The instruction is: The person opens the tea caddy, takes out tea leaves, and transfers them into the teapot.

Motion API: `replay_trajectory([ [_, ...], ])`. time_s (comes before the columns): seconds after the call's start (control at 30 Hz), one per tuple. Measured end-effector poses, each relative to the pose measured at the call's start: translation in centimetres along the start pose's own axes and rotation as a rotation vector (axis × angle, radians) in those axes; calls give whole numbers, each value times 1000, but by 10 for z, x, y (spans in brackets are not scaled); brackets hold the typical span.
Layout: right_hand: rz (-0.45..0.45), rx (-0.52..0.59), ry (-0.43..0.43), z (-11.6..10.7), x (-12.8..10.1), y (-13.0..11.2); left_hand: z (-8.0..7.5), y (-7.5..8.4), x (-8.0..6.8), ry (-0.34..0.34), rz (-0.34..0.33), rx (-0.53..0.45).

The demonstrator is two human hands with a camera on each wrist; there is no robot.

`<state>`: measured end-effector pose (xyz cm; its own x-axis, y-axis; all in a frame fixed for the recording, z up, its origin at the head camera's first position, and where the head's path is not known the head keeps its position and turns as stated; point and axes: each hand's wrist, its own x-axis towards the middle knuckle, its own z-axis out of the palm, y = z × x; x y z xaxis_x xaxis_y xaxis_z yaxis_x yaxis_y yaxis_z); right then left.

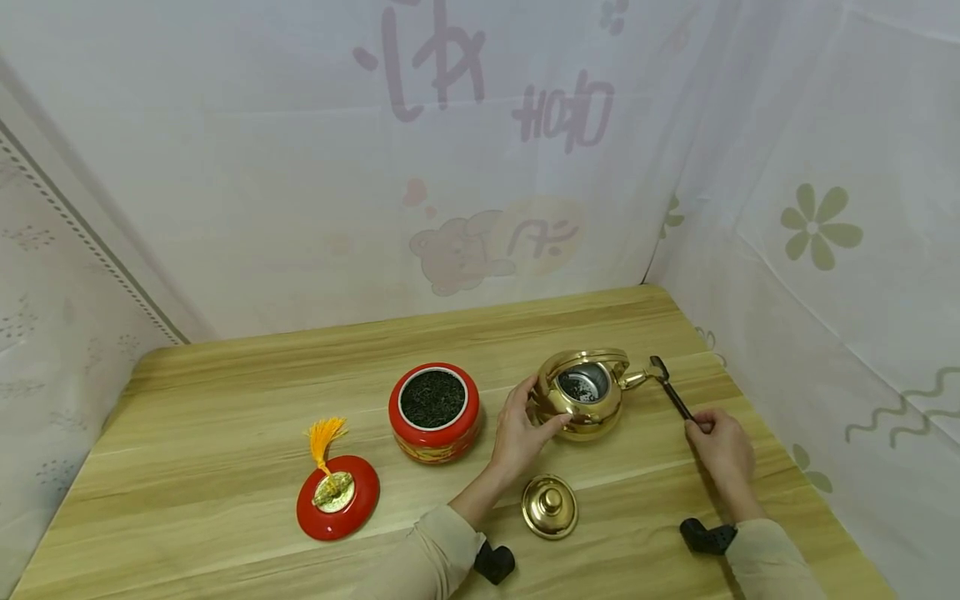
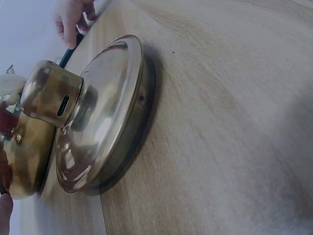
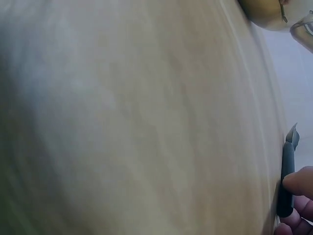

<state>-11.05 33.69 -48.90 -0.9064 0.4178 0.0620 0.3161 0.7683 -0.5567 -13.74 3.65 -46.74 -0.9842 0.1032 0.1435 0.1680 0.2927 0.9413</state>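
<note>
A golden teapot (image 1: 585, 398) stands open on the wooden table (image 1: 225, 417), with dark tea leaves inside. My left hand (image 1: 543, 408) grips its left side, thumb and fingers curved round the body. My right hand (image 1: 701, 421) pinches the handle end of a slim dark tea scoop (image 1: 675, 393), whose head lies by the teapot's spout. In the right wrist view the scoop (image 3: 286, 176) shows at the right edge under my fingertips (image 3: 298, 182). The teapot's golden lid (image 1: 550, 506) lies knob up in front of the pot and fills the left wrist view (image 2: 105, 117).
A red jar (image 1: 435, 412) full of dark tea leaves stands left of the teapot. Its red lid (image 1: 337, 498) with a yellow tassel lies further to the front left. White patterned cloth walls close in the table at the back and on both sides.
</note>
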Motion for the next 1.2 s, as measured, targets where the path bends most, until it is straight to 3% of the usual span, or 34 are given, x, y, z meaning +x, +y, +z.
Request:
replay_trajectory([
  [0.43,-28,12,-57,-4,1,0,0,-1,0,-1,-6,-4],
  [0.57,-43,34,-33,-6,-2,-3,0,-1,0,-2,-1,-12],
  [0.73,-136,71,49,-12,-5,-14,0,-1,0,5,16,-9],
  [0.8,-190,118,45,-15,-8,-22,-1,-1,-1,6,19,-11],
  [0.93,-328,263,-80,-18,-17,-42,-1,-1,0,-1,4,-23],
  [1.2,-552,442,-531,-3,-42,-80,0,-2,1,-2,-2,-25],
])
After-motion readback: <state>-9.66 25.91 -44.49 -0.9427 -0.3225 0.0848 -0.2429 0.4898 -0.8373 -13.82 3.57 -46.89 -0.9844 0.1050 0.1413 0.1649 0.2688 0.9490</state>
